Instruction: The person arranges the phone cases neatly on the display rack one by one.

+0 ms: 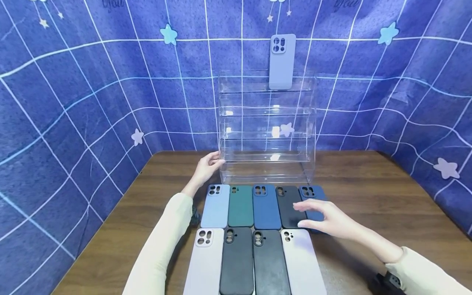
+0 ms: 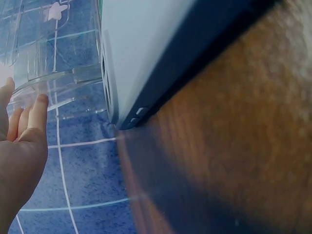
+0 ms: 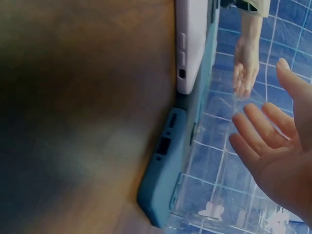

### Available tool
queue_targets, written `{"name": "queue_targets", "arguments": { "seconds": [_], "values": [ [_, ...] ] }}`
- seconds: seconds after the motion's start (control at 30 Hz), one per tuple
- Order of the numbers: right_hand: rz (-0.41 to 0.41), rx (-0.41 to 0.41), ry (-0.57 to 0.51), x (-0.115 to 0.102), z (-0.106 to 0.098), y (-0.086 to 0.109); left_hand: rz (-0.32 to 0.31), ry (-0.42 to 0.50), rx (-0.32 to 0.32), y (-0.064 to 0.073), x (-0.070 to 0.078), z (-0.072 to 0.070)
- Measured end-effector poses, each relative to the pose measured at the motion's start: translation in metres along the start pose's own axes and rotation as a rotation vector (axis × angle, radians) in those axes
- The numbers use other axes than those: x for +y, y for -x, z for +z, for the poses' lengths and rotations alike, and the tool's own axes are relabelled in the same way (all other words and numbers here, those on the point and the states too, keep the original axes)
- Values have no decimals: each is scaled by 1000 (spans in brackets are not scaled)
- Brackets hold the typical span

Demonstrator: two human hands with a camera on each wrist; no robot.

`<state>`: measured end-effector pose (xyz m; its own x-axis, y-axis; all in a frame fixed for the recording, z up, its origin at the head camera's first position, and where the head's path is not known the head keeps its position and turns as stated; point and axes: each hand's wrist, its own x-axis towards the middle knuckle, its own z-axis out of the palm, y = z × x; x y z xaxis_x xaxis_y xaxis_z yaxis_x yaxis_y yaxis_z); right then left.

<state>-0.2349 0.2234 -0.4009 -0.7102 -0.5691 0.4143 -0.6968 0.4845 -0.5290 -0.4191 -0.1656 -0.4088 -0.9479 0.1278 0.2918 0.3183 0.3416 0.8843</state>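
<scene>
A clear tiered acrylic display rack (image 1: 265, 179) stands at the back of the table, with a pale lavender phone case (image 1: 282, 69) upright on its top tier. My left hand (image 1: 206, 169) is at the rack's lower left side, its fingers extended and fingertips right at the edge. Above the black phone case (image 1: 287, 211) and the dark blue phone case (image 1: 316, 215) hovers my right hand (image 1: 330, 219), thumb and fingers apart with nothing between them. The right wrist view shows this right hand (image 3: 278, 151) with its palm turned up in frame.
Phone cases lie in two rows before the rack: light blue (image 1: 215, 211), green (image 1: 241, 209) and blue (image 1: 266, 211) behind; pale (image 1: 205, 262), black (image 1: 237, 264), another black (image 1: 272, 264) and whitish (image 1: 303, 262) in front. A blue grid-patterned cloth (image 1: 110, 82) hangs behind the wooden table (image 1: 368, 180).
</scene>
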Motion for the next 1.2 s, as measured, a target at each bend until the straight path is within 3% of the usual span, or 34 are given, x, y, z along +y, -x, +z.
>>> {"name": "queue_targets", "arguments": {
  "seconds": [0.5,0.8,1.03,1.2],
  "values": [
    [-121,-174,-116,9,11,17,-7,4,14,1,1,-1],
    [-118,-188,-155,7,13,23,-16,-6,1,1,1,2],
    [-97,-103,-117,5,13,27,-30,-3,-57,2,10,-1],
    [-55,-118,-119,1,14,30,-63,33,-93,5,11,-4]
  ]
}}
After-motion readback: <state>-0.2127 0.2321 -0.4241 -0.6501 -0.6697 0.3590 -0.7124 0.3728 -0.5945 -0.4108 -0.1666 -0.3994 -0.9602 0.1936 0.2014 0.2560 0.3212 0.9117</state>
